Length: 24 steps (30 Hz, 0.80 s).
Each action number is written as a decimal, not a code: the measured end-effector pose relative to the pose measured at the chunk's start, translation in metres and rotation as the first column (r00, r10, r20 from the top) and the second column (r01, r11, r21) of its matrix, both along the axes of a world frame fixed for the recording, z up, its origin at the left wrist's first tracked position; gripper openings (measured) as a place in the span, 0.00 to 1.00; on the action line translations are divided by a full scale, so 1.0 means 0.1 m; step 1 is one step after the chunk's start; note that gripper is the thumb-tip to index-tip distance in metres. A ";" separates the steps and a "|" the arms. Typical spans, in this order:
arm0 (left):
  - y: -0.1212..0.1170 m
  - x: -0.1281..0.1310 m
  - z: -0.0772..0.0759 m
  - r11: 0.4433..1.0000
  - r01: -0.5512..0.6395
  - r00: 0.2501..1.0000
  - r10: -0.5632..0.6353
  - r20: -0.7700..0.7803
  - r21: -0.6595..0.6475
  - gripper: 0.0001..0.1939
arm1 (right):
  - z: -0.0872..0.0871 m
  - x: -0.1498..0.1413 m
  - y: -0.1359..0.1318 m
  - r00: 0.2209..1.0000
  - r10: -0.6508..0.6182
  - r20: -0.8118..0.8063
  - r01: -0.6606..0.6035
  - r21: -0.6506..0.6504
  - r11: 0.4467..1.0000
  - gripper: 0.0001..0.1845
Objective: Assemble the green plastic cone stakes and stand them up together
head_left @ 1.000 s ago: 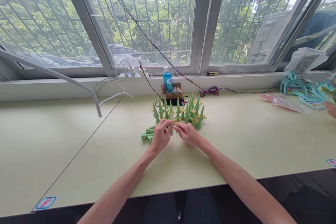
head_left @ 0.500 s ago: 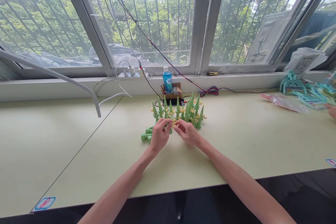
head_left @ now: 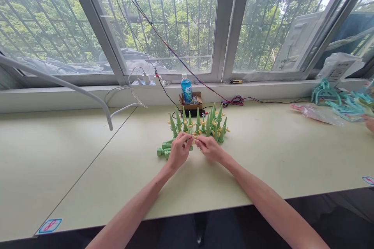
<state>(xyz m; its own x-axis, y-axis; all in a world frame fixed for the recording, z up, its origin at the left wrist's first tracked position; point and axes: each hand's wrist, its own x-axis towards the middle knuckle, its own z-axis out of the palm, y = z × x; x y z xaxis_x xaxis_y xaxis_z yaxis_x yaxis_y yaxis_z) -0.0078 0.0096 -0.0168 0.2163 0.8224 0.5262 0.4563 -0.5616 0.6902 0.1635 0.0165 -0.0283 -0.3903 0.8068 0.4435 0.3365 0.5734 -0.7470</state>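
My left hand (head_left: 180,149) and my right hand (head_left: 209,148) meet over the middle of the table, each closed in a fingertip pinch. Between them shows a small yellow plastic piece (head_left: 194,137), held from both sides; most of it is hidden by the fingers. Just beyond stand several green pointed plastic spikes (head_left: 208,124), upright in a cluster, with small yellow valve-like fittings on their sides. Beside and partly behind my left hand, several green spikes (head_left: 165,146) lie flat.
A blue-liquid bottle (head_left: 186,89) stands in a small cardboard box (head_left: 191,106) near the window sill. Coiled cable (head_left: 233,102) lies right of it. A white tube (head_left: 96,100) juts in from the left. Teal plastic items (head_left: 325,92) and another person's hand (head_left: 369,123) are far right.
Both hands have shifted very slightly, and the right fingers have closed more tightly around the yellow piece. The spikes on the table stay put.
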 end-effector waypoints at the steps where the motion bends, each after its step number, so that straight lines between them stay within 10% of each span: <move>1: 0.00 0.00 0.00 1.000 0.005 1.000 -0.005 -0.001 -0.001 0.13 | 0.00 0.00 0.00 1.000 -0.004 0.009 0.004 0.001 1.000 0.18; 24: 0.00 -0.01 -0.03 1.000 -0.005 1.000 0.005 -0.005 -0.007 0.12 | 0.02 0.00 -0.02 1.000 -0.007 0.007 0.007 0.005 1.000 0.12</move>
<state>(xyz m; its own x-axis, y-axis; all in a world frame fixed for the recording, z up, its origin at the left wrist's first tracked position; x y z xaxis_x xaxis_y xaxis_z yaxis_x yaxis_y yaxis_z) -0.0085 0.0099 -0.0195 0.2145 0.8269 0.5198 0.4624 -0.5548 0.6917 0.1637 0.0143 -0.0265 -0.3875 0.8074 0.4448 0.3454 0.5745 -0.7420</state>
